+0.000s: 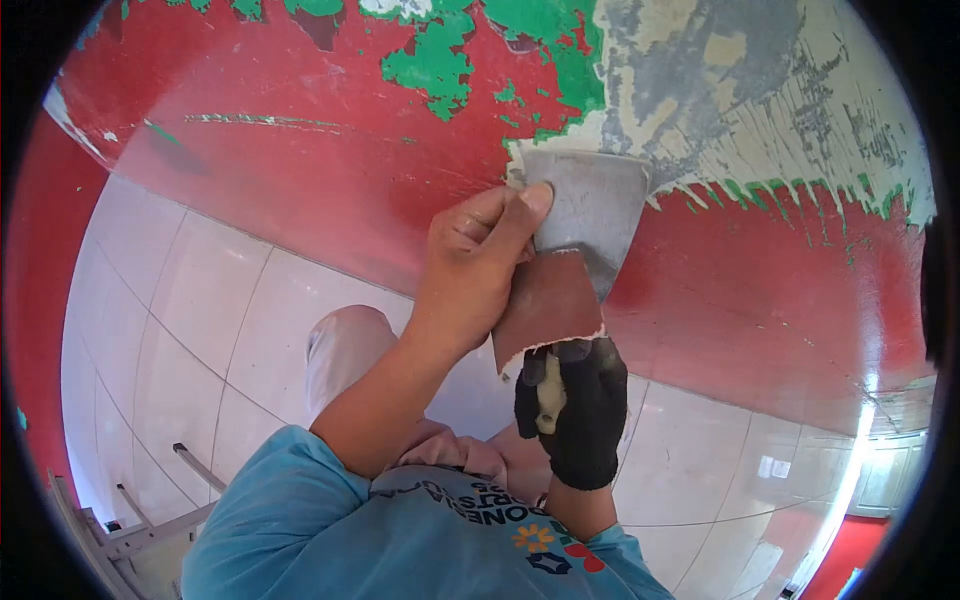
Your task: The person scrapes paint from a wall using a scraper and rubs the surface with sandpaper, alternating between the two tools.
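Note:
A wide metal putty knife (590,200) is held up close to the wall, its broad edge overlapping the patched area in this view. My right hand (585,410), in a black glove, grips its pale handle (550,392) below. With the thumb pressed on the blade's left side, my bare left hand (478,255) pinches the metal. A torn piece of reddish-brown sandpaper (550,305) lies across the lower blade, between my two hands. Its ragged bottom edge meets the gloved fingers, and my left palm is right beside its upper left.
The red wall (330,170) has flaking patches of green paint (435,65) and a scraped grey and cream filler area (690,90). White floor tiles (190,300) spread below. A metal ladder (130,540) lies at lower left, and a pale cabinet (888,475) stands far right.

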The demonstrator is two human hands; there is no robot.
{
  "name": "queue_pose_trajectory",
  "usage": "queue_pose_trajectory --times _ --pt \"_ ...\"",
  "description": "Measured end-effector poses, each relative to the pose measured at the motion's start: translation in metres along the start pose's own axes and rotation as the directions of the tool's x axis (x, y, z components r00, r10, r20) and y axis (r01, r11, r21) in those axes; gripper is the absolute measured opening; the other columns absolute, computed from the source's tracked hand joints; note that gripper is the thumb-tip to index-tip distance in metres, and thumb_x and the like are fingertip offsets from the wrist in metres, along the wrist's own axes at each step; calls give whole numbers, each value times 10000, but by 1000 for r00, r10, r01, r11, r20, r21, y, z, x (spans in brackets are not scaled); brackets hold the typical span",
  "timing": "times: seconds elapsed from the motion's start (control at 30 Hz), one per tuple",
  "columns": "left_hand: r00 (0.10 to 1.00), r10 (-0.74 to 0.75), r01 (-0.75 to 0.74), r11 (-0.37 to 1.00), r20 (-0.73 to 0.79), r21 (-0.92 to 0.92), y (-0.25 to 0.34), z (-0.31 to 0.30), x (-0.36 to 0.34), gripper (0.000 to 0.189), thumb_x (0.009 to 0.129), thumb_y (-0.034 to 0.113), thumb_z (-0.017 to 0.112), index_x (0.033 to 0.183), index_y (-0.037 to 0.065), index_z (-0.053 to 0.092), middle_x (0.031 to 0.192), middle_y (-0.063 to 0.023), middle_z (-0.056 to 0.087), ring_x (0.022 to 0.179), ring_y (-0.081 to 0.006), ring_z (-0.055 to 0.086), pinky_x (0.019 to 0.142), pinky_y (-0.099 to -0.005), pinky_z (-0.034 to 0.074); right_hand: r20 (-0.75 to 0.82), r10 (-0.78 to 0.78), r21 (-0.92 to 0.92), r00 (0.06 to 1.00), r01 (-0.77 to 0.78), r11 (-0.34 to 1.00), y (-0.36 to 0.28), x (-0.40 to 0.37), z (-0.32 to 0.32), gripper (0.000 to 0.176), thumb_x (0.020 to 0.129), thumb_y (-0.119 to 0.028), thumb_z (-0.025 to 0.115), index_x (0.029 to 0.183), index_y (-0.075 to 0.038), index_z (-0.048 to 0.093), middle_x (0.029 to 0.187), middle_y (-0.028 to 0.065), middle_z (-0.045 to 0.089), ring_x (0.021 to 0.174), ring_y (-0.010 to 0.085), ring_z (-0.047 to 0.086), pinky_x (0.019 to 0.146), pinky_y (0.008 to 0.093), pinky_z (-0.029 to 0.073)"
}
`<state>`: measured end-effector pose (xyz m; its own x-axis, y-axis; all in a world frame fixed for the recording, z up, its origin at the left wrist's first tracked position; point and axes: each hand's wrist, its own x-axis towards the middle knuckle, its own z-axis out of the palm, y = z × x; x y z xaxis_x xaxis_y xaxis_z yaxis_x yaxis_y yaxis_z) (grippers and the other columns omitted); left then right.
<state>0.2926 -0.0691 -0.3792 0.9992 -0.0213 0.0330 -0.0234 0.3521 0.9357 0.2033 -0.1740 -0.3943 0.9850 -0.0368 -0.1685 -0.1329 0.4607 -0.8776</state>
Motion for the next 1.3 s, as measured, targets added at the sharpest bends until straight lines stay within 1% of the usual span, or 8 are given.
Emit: queue_pose_trajectory --times 0.1,0.3,0.5,0.7,0.93,1.03,1.1,1.3 --pt "1000 13 -14 994 -7 -107 -10 2 1 316 860 295 546 647 63 527 578 58 424 541 -22 359 480 -204 271 -4 21 2 1000 -21 1000 4 -2 -3 291 892 -215 425 1050 21 490 630 35 515 422 69 425 372 194 312" --pt "999 41 -41 999 -35 3 0 3 -1 310 865 293 542 649 72 529 580 66 418 541 -17 348 475 -193 259 20 16 72 1000 -17 997 6 4 1 327 886 -175 427 1139 29 463 607 33 496 414 68 415 366 195 322" --pt "996 21 -37 983 -88 -182 -9 9 2 275 864 305 543 729 69 583 609 70 433 544 -17 348 477 -191 259 110 34 -95 993 -23 995 -8 11 -9 323 886 -168 421 1155 6 465 610 26 486 432 66 432 376 193 338" --pt "992 70 -86 984 -104 -156 -11 11 2 282 867 317 533 735 72 578 605 75 427 537 -11 339 470 -183 250 137 -133 -135 982 151 979 -1 3 -14 278 886 -154 427 1098 11 498 654 24 524 452 52 429 393 184 331" --pt "996 2 -14 991 -87 -132 -5 6 1 275 869 310 534 728 78 573 593 79 425 527 -6 341 468 -183 254 -26 -101 -230 995 92 969 -5 3 -6 303 883 -159 446 1123 14 514 627 3 516 474 39 424 402 191 328" --pt "999 11 -7 996 42 -86 -3 0 3 250 883 285 506 883 44 573 730 -11 585 583 -51 523 485 -190 398 -19 -123 -266 992 114 957 1 5 -2 321 878 -161 455 1140 18 508 613 -3 507 479 40 422 415 201 337" --pt "997 -3 -13 979 -76 -201 -7 8 0 271 871 316 530 728 89 564 588 84 422 516 -1 328 455 -188 243 26 -157 -367 987 156 917 -3 4 -2 332 870 -160 464 1147 19 505 598 -8 487 488 46 423 439 207 350" --pt "992 -43 13 970 -117 -242 -2 16 1 274 875 313 523 693 108 539 580 82 411 516 2 329 449 -187 234 62 -42 -403 997 64 913 -16 7 -8 369 855 -153 470 1185 12 479 630 12 506 541 57 466 462 213 378"
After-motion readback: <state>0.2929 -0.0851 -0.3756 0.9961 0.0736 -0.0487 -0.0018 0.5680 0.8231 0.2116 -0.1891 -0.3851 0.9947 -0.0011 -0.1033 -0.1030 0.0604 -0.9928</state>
